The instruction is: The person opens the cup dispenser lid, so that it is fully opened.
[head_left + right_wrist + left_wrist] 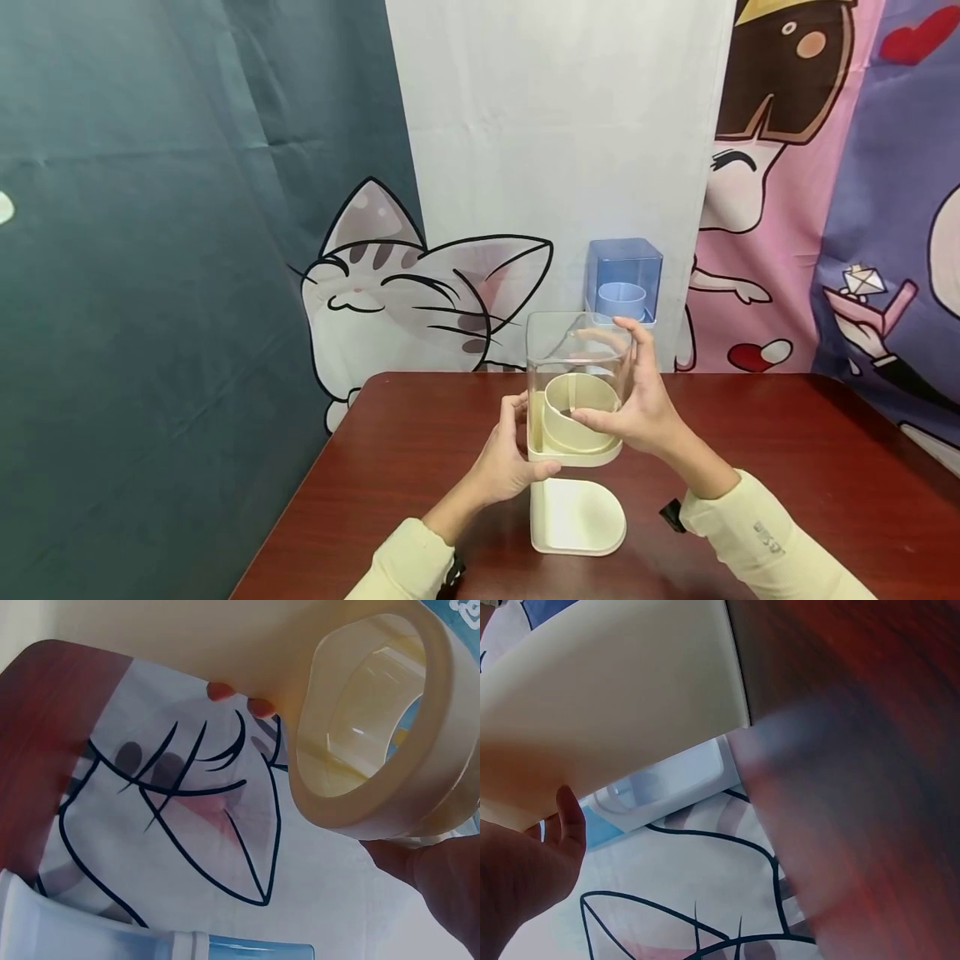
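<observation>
In the head view both hands hold a cream plastic dispenser (576,458) with a clear tank (547,337) on top. Inside the clear walls shows a round cream collar (567,433). The left hand (504,463) grips the left side, its thumb below the collar's level. From the right, the right hand (647,412) spans the tank, thumb in front and fingers over the far side. Below lies a cream tray (581,518) with one rounded end. A broad cream panel (630,682) fills the left wrist view's upper left. The right wrist view looks through the collar's opening.
A blue dispenser (624,258) of similar shape stands farther back, its lower part hidden in the head view. The reddish-brown table (780,475) extends on both sides. A cartoon-printed curtain (510,150) hangs behind the table.
</observation>
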The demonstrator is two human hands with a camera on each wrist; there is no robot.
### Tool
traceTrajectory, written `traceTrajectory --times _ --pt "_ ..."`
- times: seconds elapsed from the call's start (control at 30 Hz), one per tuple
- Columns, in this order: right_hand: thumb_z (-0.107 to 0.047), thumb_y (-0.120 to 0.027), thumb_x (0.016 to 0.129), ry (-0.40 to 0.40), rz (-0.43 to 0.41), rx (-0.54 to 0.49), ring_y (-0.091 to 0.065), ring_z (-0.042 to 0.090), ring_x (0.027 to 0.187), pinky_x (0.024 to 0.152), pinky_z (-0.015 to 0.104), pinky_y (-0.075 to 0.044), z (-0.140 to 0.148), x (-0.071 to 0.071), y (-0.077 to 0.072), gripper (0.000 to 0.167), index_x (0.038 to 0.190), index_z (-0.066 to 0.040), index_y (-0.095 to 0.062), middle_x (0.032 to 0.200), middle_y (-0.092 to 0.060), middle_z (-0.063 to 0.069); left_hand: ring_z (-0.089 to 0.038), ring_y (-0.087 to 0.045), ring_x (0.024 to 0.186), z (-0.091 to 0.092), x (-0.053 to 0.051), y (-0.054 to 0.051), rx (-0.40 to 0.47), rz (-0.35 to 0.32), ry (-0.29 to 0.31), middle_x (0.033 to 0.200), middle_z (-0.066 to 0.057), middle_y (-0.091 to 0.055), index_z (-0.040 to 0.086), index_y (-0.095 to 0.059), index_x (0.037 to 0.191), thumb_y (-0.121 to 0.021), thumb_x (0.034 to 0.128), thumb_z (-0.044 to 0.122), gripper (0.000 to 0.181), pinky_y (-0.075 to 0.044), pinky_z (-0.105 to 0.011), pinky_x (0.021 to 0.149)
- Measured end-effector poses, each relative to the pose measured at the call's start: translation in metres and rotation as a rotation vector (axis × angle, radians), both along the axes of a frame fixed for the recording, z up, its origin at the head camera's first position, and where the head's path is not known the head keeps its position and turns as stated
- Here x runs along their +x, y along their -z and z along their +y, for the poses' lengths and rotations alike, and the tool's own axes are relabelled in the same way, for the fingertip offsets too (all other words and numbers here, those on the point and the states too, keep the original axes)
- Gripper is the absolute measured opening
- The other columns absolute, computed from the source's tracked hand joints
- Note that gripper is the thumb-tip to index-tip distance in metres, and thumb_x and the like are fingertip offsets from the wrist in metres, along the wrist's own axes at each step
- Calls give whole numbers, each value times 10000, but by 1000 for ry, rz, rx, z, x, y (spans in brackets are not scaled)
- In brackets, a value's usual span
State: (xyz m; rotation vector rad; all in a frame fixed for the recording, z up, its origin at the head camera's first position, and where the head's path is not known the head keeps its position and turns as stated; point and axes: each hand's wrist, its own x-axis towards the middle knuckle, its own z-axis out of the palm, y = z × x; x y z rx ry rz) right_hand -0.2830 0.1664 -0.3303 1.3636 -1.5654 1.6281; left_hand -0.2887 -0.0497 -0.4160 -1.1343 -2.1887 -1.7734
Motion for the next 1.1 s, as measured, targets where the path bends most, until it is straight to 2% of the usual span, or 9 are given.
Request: traceTrajectory --times 0.23,0.4,0.5,0.63,0.7,0.83,0.97,1.03,1.1 --pt "110 -861 636 17 37 -23 -593 298 1181 973 362 -498 2 0 2 1101 1439 53 -110 1418 -421 243 -130 -616 974 0 -2 -1 -26 36 -17 1346 -128 -480 152 -270 1421 -814 727 186 882 -574 -292 731" --pt "24 -885 674 -16 15 -38 -585 305 1205 1011 370 -469 3 0 8 1148 1510 -20 -100 1436 -411 275 -123 -611 957 2 1 3 -31 10 -16 1339 -146 -470 133 -260 1426 -814 724 171 895 -575 -299 715" --pt "67 -887 639 -7 -66 -14 -592 267 1206 953 371 -513 5 4 11 1234 1546 -94 -67 1422 -425 292 -111 -633 897 3 2 3 -31 7 -23 1303 -149 -477 139 -260 1421 -816 727 183 890 -580 -309 695" --pt "200 -832 582 64 -197 20 -614 241 1173 880 364 -551 6 8 11 1310 1560 -173 -44 1367 -459 288 -94 -655 817 4 2 3 -14 20 -17 1255 -149 -491 147 -275 1404 -810 730 180 861 -587 -337 669" --pt "228 -807 577 103 -224 24 -623 238 1158 921 340 -528 6 9 11 1300 1560 -174 -56 1333 -479 301 -96 -664 787 4 1 4 -2 25 -7 1240 -149 -494 144 -280 1398 -803 733 176 847 -590 -358 658" --pt "228 -781 609 138 -251 25 -635 195 1138 944 299 -508 8 8 10 1238 1558 -184 -103 1285 -572 246 -87 -663 777 7 -1 8 3 46 -4 1227 -145 -508 149 -281 1405 -794 752 208 832 -589 -339 661" --pt "229 -772 617 109 -229 35 -653 197 1108 898 324 -538 8 6 9 1211 1551 -167 -110 1273 -604 151 -93 -661 788 7 -1 11 6 56 -5 1211 -152 -522 149 -269 1415 -790 761 237 841 -586 -316 667" --pt "232 -776 602 84 -190 35 -659 212 1098 875 338 -550 7 6 9 1222 1548 -144 -100 1288 -581 151 -99 -660 801 6 0 10 8 63 -7 1211 -157 -522 147 -264 1420 -788 756 238 851 -586 -325 668" --pt "226 -785 584 61 -126 27 -649 223 1113 880 343 -548 6 5 8 1232 1544 -100 -87 1297 -550 209 -101 -658 801 5 1 8 -1 77 -14 1214 -156 -519 145 -252 1430 -782 750 241 868 -586 -336 667"
